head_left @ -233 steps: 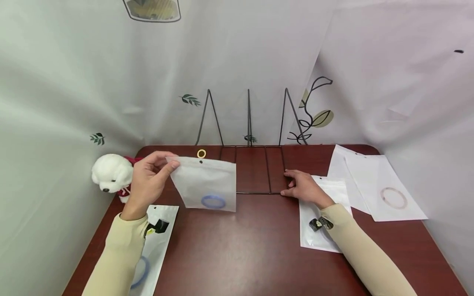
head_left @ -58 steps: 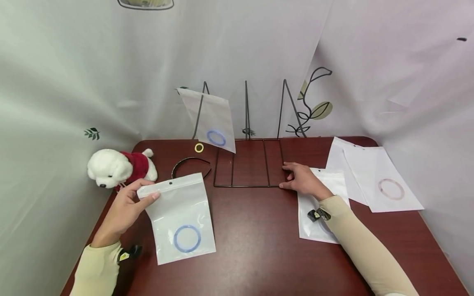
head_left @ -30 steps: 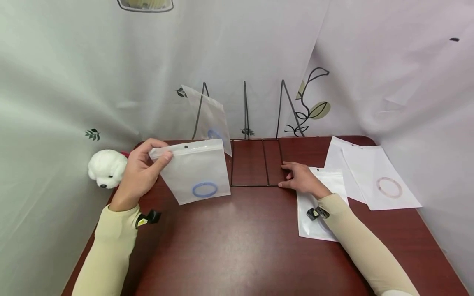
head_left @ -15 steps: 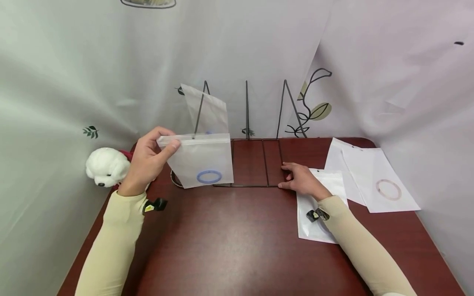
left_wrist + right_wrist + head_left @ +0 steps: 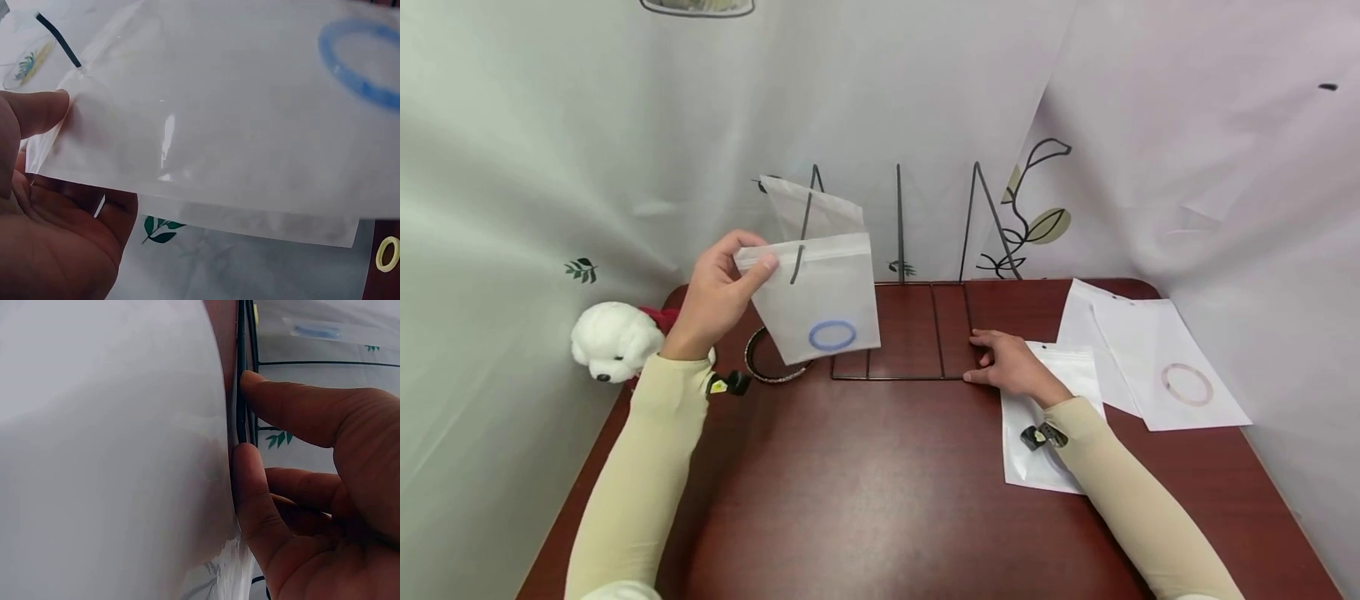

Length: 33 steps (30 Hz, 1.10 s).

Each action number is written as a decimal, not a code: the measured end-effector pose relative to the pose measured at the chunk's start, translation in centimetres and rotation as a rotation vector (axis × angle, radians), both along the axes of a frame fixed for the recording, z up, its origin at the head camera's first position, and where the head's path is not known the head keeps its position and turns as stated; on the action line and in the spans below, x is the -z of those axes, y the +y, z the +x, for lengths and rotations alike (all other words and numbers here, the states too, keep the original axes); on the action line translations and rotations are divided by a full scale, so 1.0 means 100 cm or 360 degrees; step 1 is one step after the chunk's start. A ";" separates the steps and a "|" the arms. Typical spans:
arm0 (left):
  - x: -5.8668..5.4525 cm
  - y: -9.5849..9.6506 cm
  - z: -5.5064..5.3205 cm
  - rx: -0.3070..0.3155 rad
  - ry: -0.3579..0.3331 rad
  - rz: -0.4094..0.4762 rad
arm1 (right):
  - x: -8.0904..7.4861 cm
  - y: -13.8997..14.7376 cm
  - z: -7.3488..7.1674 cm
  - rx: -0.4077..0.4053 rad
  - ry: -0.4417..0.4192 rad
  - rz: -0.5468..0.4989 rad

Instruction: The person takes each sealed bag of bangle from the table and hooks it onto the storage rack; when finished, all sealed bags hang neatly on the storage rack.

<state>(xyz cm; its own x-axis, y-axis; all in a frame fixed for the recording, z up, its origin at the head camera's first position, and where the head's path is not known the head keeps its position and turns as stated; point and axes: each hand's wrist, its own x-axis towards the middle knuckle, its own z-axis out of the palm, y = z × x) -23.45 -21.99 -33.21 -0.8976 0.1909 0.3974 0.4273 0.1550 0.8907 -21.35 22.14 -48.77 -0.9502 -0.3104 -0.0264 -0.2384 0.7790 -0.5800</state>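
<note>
My left hand [image 5: 718,287] pinches the top left corner of a translucent white zip bag [image 5: 820,292] holding a blue bangle [image 5: 832,335]. A prong of the black wire display rack [image 5: 898,225] pokes out through the bag's hole; its tip [image 5: 59,40] shows in the left wrist view. Behind it, a second bag [image 5: 820,208] hangs on the same prong, its lower part covered. With thumb and fingers, my right hand [image 5: 1011,362] holds the right edge of the rack's base. Another zip bag [image 5: 1018,433] lies flat under the right wrist.
Two overlapping white bags [image 5: 1165,350] lie at the table's right, one with a pinkish bangle [image 5: 1187,384]. A white plush dog [image 5: 613,342] in red sits at the left. Beside the rack lies a dark headband [image 5: 767,375]. A yellow ring [image 5: 388,254] shows in the left wrist view.
My left hand has picked up the blue-bangle bag from the table and carried it up and back; the prong now passes through its hole. The right hand stays at the rack.
</note>
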 end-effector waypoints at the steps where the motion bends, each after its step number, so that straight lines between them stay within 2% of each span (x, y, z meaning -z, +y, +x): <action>1: -0.001 0.001 -0.004 -0.0016 -0.0001 -0.0010 | 0.000 0.000 0.000 -0.0003 0.0000 0.0001; 9: -0.005 0.007 -0.031 -0.0078 -0.0037 -0.0017 | -0.001 -0.001 0.001 0.0005 -0.0013 -0.0004; 17: -0.003 0.009 -0.043 -0.0136 -0.0067 -0.0039 | 0.000 -0.001 0.000 0.0012 -0.0031 -0.0004; 25: -0.005 0.011 -0.048 -0.0201 -0.0051 -0.0050 | -0.001 0.000 0.000 0.0010 -0.0033 0.0013; 31: -0.002 0.010 -0.044 -0.0189 -0.0037 0.0035 | -0.001 0.000 0.000 0.0003 -0.0029 0.0010; 33: 0.001 0.008 -0.040 -0.0229 -0.0019 0.0066 | -0.002 0.000 0.000 -0.0001 -0.0028 0.0008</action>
